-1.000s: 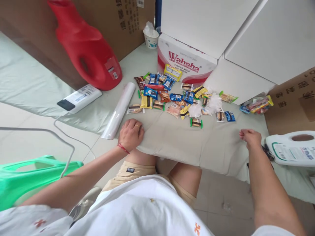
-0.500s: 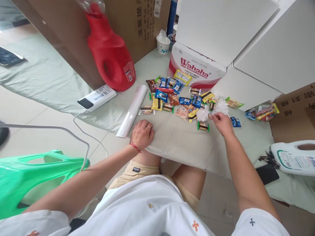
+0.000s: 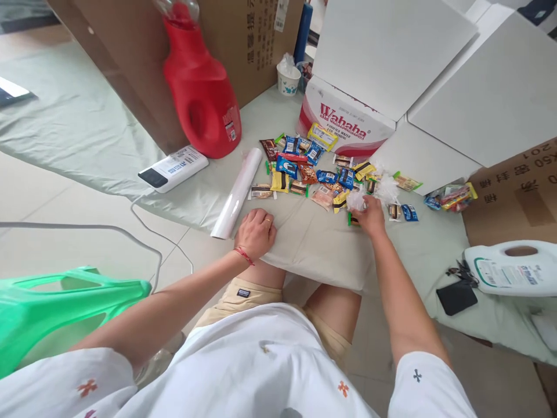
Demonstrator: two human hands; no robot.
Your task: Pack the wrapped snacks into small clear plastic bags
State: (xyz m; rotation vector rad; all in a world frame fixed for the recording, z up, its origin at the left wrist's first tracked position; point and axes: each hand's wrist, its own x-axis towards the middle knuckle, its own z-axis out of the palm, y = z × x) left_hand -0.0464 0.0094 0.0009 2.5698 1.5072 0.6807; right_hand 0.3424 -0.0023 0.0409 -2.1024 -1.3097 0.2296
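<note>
A heap of small wrapped snacks [image 3: 313,171] lies on a pale cloth [image 3: 317,244] spread over a low surface in front of me. My right hand [image 3: 369,215] reaches into the near edge of the heap, its fingers curled down over a green-ended snack packet [image 3: 350,219]. Just beyond it lie crumpled clear plastic bags [image 3: 385,188]. My left hand [image 3: 256,232] rests as a loose fist on the cloth's front edge, holding nothing, beside the near end of a white roll [image 3: 237,194].
A red detergent jug [image 3: 200,98] and a white flat device [image 3: 173,168] sit at the left. A Wahaha carton [image 3: 348,119] and white boxes stand behind the snacks. A white jug [image 3: 513,270] and a black case [image 3: 456,297] lie at the right, and a green plastic bag [image 3: 65,307] is by my left arm.
My right hand has swung in from the cloth's right side to the snack heap and now closes over the green-ended packet. The left hand has stayed put.
</note>
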